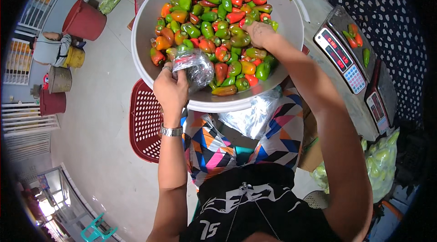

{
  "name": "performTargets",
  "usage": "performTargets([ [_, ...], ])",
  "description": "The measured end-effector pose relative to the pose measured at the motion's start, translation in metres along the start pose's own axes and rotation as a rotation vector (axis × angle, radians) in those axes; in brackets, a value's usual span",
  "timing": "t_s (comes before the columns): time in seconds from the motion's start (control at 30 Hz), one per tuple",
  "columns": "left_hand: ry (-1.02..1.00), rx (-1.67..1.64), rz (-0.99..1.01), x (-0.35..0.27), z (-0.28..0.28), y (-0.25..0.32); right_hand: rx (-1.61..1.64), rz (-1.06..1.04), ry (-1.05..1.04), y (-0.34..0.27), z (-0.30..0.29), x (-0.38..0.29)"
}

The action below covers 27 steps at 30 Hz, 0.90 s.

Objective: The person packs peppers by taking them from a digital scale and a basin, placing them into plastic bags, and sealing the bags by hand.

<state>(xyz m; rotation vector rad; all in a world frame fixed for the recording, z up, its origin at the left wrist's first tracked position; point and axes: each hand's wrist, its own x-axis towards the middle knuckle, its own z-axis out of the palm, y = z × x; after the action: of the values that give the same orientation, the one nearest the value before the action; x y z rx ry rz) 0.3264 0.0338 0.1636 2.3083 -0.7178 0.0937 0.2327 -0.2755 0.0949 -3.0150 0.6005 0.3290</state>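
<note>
A large round white plastic tub (pixel 288 20) in front of me holds a heap of red, green and orange bell peppers (pixel 207 29). Over the tub's near left side, my left hand (pixel 172 86) grips a clear plastic bag (pixel 196 68) by its edge; a shiny, wrinkled part hangs over the peppers. My right hand (pixel 260 34) reaches into the heap at the right, its fingers at a green pepper; whether they grip it cannot be told. Several peppers (pixel 353 35) lie on the plate of a digital scale (pixel 341 59) to the right.
A dark red perforated basket (pixel 145 124) stands by the tub's near left. Clear plastic bags (pixel 252 114) lie at my lap. A second scale (pixel 377 112) and a bag of green produce (pixel 380 167) are at the right. At the far left, a person (pixel 53 49) is near buckets (pixel 85 20).
</note>
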Motion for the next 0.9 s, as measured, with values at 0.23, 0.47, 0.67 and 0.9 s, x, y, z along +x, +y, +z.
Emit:
performTargets([
  [0.23,0.037,-0.023,-0.045,-0.001,-0.003,-0.014,0.651,0.256,0.371,0.040,-0.069,-0.083],
  [0.47,0.035,-0.030,-0.032,0.001,0.006,-0.006,0.205,1.065,0.516,0.270,-0.065,-0.253],
  [0.67,0.050,0.030,-0.016,0.001,0.005,-0.017,0.136,0.895,0.233,0.337,-0.019,-0.278],
  [0.9,0.000,0.044,-0.033,0.001,0.009,-0.007,0.081,0.955,0.190,0.339,-0.008,-0.276],
])
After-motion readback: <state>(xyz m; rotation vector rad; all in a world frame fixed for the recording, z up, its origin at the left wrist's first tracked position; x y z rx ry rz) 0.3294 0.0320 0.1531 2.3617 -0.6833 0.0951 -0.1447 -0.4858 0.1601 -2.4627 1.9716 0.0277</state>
